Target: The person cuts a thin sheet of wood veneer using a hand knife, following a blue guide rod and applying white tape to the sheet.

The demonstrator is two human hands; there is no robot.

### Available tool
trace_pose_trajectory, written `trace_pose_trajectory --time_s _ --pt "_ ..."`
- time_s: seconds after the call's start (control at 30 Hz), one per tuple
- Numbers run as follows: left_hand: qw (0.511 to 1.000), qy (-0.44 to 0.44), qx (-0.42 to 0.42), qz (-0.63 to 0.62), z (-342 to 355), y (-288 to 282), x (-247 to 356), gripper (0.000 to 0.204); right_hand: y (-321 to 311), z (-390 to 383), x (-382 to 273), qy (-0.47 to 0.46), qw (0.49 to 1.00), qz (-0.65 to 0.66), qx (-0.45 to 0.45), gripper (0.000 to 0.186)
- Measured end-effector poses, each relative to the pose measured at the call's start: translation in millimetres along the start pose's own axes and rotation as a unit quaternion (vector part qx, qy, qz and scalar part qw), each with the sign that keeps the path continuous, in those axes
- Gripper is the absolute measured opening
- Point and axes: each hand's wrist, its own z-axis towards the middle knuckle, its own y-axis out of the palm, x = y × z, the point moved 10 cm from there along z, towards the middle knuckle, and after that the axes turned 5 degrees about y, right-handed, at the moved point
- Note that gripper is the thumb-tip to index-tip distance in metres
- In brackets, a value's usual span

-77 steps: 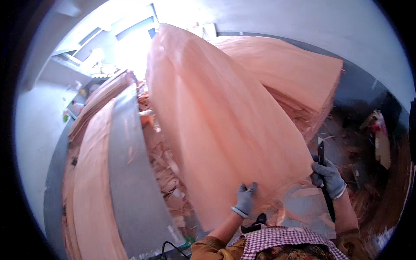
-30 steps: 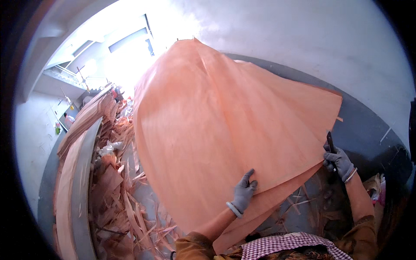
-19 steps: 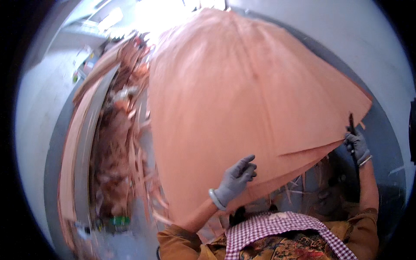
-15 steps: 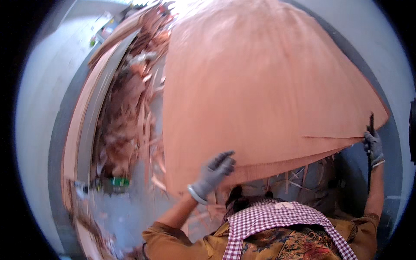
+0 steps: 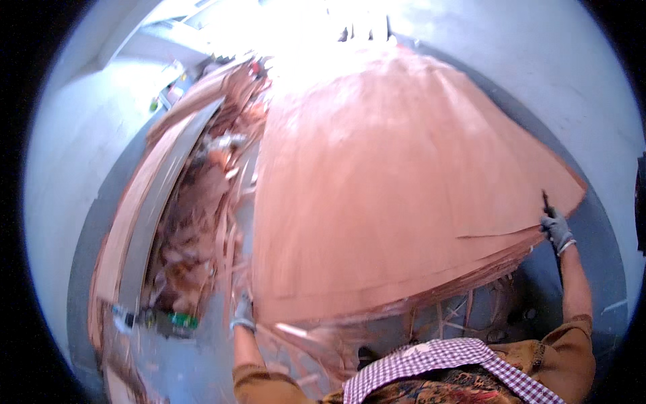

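Observation:
A broad stack of thin reddish-brown wood veneer sheets spreads out before me, its near edge layered and uneven. In my gloved right hand, fingers closed, is a long thin dark tool whose tip points up over the sheets. That hand is by the stack's near right corner, close to a slit or raised edge in the top sheet. My gloved left hand is at the near left corner, beside the sheet's edge. Its fingers are blurred, and whether they grip the sheet cannot be made out.
Torn veneer strips and scraps are heaped on the floor left of the stack. Beyond them, long boards lie along the left wall. A green item sits on the floor nearby. A pale wall runs along the right.
My left hand has moved from above the near edge leftward and down to the corner. The right hand, with the tool, has shifted slightly left and lower in view. The view has tilted up.

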Motion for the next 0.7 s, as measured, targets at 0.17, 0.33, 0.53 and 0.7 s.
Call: trace_pose_trajectory --time_s 0.17,0.33,0.53,0.7 --pt "0.984 -0.034 0.066 -0.162 20.2 -39.1 -13.0 0.038 10.6 3.8 0.0 -0.032 0.999 0.003 -0.026 0.037" --pt "0.938 0.202 0.153 -0.236 11.2 -55.2 61.0 0.005 17.7 -0.7 8.2 -0.016 1.0 0.002 -0.01 0.034" --pt "0.911 0.288 0.264 -0.129 -128.2 28.9 144.0 0.015 -28.3 32.3 18.8 -0.145 0.978 -0.125 0.088 0.035" --pt "0.936 0.263 0.171 -0.156 -107.9 -3.9 27.9 0.003 -79.3 54.2 35.2 -0.339 0.885 -0.251 0.197 0.035"
